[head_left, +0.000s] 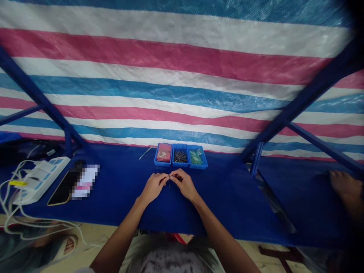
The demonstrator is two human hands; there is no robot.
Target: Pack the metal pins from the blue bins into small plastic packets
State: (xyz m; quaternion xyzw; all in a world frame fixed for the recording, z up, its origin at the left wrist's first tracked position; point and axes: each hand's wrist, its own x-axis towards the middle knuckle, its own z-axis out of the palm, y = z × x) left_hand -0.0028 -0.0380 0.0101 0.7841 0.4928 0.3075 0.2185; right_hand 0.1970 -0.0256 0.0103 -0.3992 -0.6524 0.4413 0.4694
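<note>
Both hands meet above the blue tabletop, just in front of three small blue bins. My left hand pinches a tiny thin dark piece from the left. From the right, my right hand has its fingers closed at the top of the same piece, whose lower end hangs down. The left bin holds small pale pieces on red, the middle bin dark metal pins or screws, and the right bin greenish clear pieces.
A thin stick lies left of the bins. Further left are a phone, a blurred-out item and a power strip with white cables. Blue frame bars slant at both sides. Another person's hand rests at far right.
</note>
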